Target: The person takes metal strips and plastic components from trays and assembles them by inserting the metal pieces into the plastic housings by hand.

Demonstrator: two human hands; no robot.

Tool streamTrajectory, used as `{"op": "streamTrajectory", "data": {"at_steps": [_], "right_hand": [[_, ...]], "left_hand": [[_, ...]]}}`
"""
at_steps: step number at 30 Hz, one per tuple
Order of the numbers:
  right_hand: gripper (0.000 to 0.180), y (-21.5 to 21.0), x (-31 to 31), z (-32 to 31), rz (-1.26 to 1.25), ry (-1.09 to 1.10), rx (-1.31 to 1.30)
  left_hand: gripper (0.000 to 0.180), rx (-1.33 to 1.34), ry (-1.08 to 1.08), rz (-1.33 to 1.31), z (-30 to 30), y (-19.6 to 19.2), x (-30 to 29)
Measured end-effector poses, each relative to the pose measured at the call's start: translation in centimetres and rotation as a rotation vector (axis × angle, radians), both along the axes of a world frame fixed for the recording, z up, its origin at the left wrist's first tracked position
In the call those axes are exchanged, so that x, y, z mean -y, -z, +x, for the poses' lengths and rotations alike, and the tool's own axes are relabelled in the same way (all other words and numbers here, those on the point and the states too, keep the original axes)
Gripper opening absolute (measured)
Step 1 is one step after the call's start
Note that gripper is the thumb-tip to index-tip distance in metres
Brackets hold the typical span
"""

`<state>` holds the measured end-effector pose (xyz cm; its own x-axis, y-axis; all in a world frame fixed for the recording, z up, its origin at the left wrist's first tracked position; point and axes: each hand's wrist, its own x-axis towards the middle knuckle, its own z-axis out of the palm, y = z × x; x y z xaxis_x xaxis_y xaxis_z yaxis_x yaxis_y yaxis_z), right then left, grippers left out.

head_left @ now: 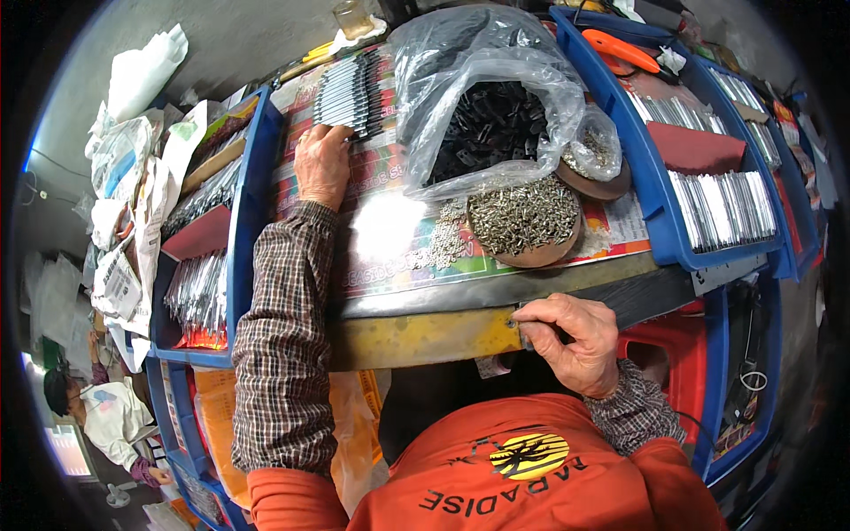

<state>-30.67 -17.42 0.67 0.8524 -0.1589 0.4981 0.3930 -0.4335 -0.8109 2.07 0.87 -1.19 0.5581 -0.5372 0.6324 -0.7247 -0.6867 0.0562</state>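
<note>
My left hand (322, 165) reaches to the near end of a row of slim metal strips (347, 92) lying side by side. Its fingers are curled down, and what they grip is hidden. At the front edge of the bench my right hand (577, 341) pinches thumb and forefinger together beside a small dark fitting (514, 322); whatever is between the fingertips is too small to name. A round dish heaped with small metal pins (524, 218) sits between the hands, farther in. Left of it, tiny silvery pieces (443, 239) are scattered on the printed sheet (390, 274).
Behind the dish stands a clear plastic bag of black parts (496, 128), beside a smaller bag (593, 152). Blue bins (237, 265) of metal strips flank the bench, with an orange-handled tool (620, 50) on the right one (651, 190). Another person (106, 407) is at far left.
</note>
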Motion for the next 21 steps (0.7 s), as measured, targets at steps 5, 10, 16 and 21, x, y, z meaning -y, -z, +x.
{"op": "streamTrajectory", "data": {"at_steps": [5, 10, 16, 21], "right_hand": [[0.012, 0.0, -0.4, -0.1, -0.034, 0.050, -0.023], [0.011, 0.6, -0.4, -0.7, 0.037, 0.042, -0.070], [0.007, 0.6, -0.7, -0.6, 0.100, 0.111, -0.121], [0.008, 0.4, -1.0, -0.4, 0.088, 0.103, -0.128]], "left_hand": [[0.020, 0.049, -0.091, -0.015, -0.4, 0.1, -0.4], [0.014, -0.033, 0.044, -0.003, -5.9, -2.1, -0.2], [0.012, 0.006, 0.117, 0.072, -14.1, -4.7, -4.6], [0.012, 0.040, -0.183, 0.100, -14.5, -7.1, -11.4]]}}
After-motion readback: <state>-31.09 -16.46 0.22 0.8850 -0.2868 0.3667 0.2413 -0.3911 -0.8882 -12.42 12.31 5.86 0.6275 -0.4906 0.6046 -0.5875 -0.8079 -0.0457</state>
